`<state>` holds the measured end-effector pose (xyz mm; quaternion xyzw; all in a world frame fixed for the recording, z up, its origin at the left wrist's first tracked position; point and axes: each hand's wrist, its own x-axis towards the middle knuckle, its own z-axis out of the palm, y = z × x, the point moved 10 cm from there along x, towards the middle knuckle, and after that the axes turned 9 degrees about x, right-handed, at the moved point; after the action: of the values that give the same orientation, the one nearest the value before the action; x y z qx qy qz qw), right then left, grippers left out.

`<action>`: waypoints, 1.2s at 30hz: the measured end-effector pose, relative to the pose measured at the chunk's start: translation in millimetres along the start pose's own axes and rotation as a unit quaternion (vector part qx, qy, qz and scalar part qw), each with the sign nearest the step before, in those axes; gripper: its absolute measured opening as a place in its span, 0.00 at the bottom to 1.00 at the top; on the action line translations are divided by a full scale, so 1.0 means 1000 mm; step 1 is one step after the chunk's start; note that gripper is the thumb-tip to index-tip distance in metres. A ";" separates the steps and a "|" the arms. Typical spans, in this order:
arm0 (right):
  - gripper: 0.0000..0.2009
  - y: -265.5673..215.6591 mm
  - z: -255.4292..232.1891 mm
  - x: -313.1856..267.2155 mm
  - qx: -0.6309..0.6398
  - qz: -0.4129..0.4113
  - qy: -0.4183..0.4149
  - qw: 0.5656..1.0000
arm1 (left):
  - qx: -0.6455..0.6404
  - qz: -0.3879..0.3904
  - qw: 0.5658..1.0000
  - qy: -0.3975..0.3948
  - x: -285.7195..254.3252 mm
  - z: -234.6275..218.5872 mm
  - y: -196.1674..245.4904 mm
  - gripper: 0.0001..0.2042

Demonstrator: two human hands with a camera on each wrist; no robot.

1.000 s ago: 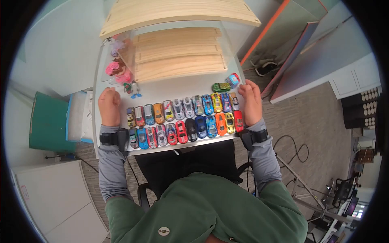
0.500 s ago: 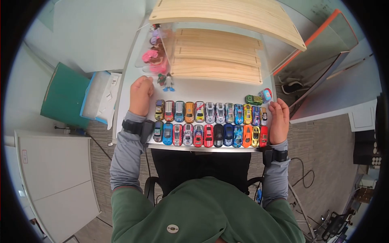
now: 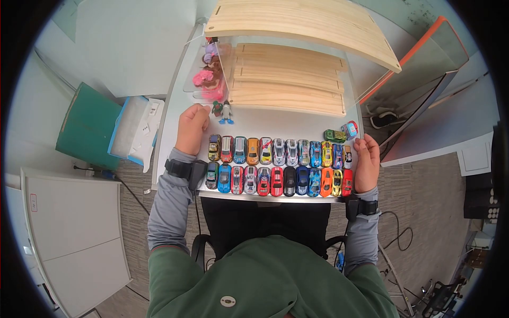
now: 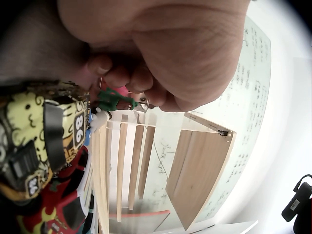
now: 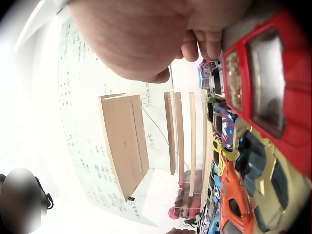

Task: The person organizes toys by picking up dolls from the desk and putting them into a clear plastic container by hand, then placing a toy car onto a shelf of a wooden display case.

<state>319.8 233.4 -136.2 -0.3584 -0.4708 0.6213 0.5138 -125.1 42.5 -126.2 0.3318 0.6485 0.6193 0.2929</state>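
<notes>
Two rows of toy cars, a back row (image 3: 278, 151) and a front row (image 3: 277, 181), stand side by side along the table's near edge. To their left my left hand (image 3: 192, 129) rests on the table, its fingers loosely curled around nothing. My right hand (image 3: 367, 164) lies at the right end of the rows, fingers relaxed and bent a little, holding nothing. Close to it in the right wrist view is a red car (image 5: 268, 73). A yellow-patterned car marked 86 (image 4: 34, 141) shows large in the left wrist view. Two small figures (image 3: 226, 111) stand just beyond my left hand.
A tiered wooden shelf (image 3: 302, 24) with clear sides stands behind the cars. Beyond the right end sit a green car (image 3: 334, 135) and a small blue-and-red toy vehicle (image 3: 350, 129). Dolls in pink (image 3: 203, 78) lie left of the shelf. An open box (image 3: 130, 130) stands left of the table.
The head view has swung, so the table and cars appear further right in it. Both hands stay beside the car rows, and the cars keep their places.
</notes>
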 end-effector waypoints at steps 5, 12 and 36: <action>0.17 -0.003 0.004 -0.002 0.026 0.006 0.002 1.000 | 0.002 0.005 1.000 -0.005 0.000 -0.001 0.000 0.15; 0.16 -0.002 0.003 -0.001 0.012 -0.004 -0.005 1.000 | -0.009 -0.001 1.000 -0.008 0.002 -0.001 0.000 0.15; 0.15 -0.002 -0.003 0.002 0.012 0.035 -0.006 0.999 | -0.019 -0.005 1.000 -0.003 0.002 -0.001 0.000 0.16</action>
<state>322.7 236.0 -134.8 -0.3648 -0.4535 0.6464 0.4934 -127.1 43.4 -126.2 0.3248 0.6374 0.6291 0.3042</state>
